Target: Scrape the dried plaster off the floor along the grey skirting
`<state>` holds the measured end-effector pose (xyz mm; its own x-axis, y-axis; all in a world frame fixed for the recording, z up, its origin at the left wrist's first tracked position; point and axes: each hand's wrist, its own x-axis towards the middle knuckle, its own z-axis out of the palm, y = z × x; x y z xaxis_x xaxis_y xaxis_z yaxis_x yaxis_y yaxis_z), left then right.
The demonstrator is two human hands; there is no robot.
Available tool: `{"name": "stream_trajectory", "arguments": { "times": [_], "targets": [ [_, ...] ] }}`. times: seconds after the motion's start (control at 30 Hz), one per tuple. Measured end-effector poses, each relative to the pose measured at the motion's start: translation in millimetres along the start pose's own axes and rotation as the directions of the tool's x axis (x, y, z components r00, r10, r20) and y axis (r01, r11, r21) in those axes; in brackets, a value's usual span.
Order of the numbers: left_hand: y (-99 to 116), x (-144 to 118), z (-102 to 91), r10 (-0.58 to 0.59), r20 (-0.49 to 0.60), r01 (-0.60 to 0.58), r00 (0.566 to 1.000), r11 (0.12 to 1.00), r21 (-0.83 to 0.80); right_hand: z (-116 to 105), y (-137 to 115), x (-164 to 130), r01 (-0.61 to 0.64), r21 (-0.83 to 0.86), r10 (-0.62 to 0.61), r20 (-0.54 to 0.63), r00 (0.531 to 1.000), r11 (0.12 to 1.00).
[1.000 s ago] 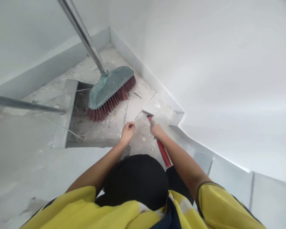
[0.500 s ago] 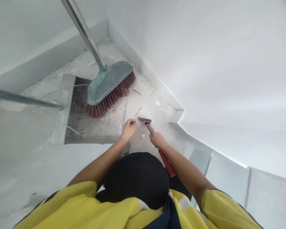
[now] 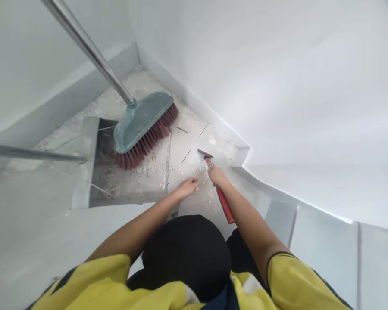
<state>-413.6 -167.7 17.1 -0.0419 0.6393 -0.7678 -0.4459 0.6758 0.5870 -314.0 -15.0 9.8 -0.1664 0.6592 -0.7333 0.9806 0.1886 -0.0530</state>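
My right hand [image 3: 217,175] is wrapped round a long floor scraper [image 3: 225,206] with a red handle. The scraper's thin blade [image 3: 205,153] is down at the pale floor tile [image 3: 194,157], ahead of the hand. To the left and nearer to me, my left hand [image 3: 187,187] is low over the tile, its fingers curled together and slightly blurred. Small pale chips [image 3: 209,201] of debris lie around it; whether the fingers pinch one I cannot make out.
A green broom head [image 3: 145,118] with dark red bristles lies over a dustpan [image 3: 108,189] holding dust and bits. The dustpan's pole [image 3: 35,153] reaches out left. White walls with skirting [image 3: 187,92] meet beyond. Stair steps [image 3: 323,245] descend at the right.
My left hand has moved right and toward me, over the loose chips. The scraper, in my right hand, has shifted slightly forward and right. The view has tilted a little.
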Motion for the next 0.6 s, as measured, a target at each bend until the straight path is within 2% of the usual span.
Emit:
{"name": "stream_trajectory", "arguments": {
  "times": [0.03, 0.07, 0.13, 0.17, 0.2, 0.23, 0.27, 0.33, 0.37, 0.4, 0.47, 0.53, 0.6],
  "targets": [
    [6.0, -2.1, 10.6, -0.058, 0.133, 0.057, 0.989, 0.998, 0.008, -5.2, 2.4, 4.8, -0.029, 0.030, 0.029, 0.005, 1.000, 0.999],
    [13.1, -3.1, 22.7, -0.103, 0.282, 0.110, 0.954, 0.994, -0.008, -13.0, 3.6, 11.4, -0.066, 0.065, 0.066, 0.009, 0.998, 0.996],
    [28.7, -3.2, 49.0, -0.125, 0.552, 0.224, 0.824, 0.968, -0.115, -31.2, 3.3, 24.0, -0.128, 0.121, 0.127, 0.015, 0.992, 0.984],
    [35.9, -3.4, 61.4, -0.122, 0.630, 0.296, 0.767, 0.938, -0.179, -38.3, 2.8, 26.9, -0.136, 0.136, 0.134, 0.025, 0.991, 0.981],
    [41.6, -4.4, 72.2, -0.137, 0.668, 0.378, 0.732, 0.897, -0.231, -42.3, 2.4, 26.5, -0.125, 0.149, 0.122, 0.031, 0.992, 0.981],
    [45.1, -6.5, 80.5, -0.176, 0.669, 0.452, 0.722, 0.852, -0.263, -42.5, 2.3, 22.9, -0.107, 0.168, 0.101, 0.040, 0.994, 0.980],
    [46.4, -9.7, 86.0, -0.238, 0.643, 0.507, 0.728, 0.818, -0.272, -39.1, 2.6, 17.2, -0.090, 0.201, 0.081, 0.054, 0.995, 0.975],
    [44.2, -16.7, 89.1, -0.345, 0.612, 0.594, 0.712, 0.760, -0.263, -25.5, 3.1, 5.2, -0.069, 0.333, 0.039, 0.097, 0.995, 0.940],
    [42.9, -19.1, 88.0, -0.356, 0.616, 0.616, 0.702, 0.738, -0.275, -19.0, 2.5, 1.7, -0.070, 0.415, 0.024, 0.116, 0.993, 0.907],
    [43.1, -19.8, 86.3, -0.349, 0.608, 0.616, 0.713, 0.726, -0.306, -14.9, 1.0, 1.3, -0.076, 0.492, 0.018, 0.120, 0.993, 0.868],
    [52.0, -13.3, 85.2, -0.323, 0.525, 0.565, 0.787, 0.721, -0.402, -18.0, -4.8, 10.7, -0.071, 0.603, 0.023, 0.086, 0.996, 0.794],
    [71.8, 2.8, 90.6, -0.303, 0.399, 0.478, 0.865, 0.739, -0.475, -34.9, -11.8, 29.5, -0.058, 0.650, 0.055, 0.025, 0.998, 0.757],
    [94.4, 20.0, 101.2, -0.280, 0.335, 0.422, 0.900, 0.756, -0.500, -55.2, -15.6, 46.3, -0.039, 0.659, 0.069, -0.020, 0.997, 0.751]
  ]
}}
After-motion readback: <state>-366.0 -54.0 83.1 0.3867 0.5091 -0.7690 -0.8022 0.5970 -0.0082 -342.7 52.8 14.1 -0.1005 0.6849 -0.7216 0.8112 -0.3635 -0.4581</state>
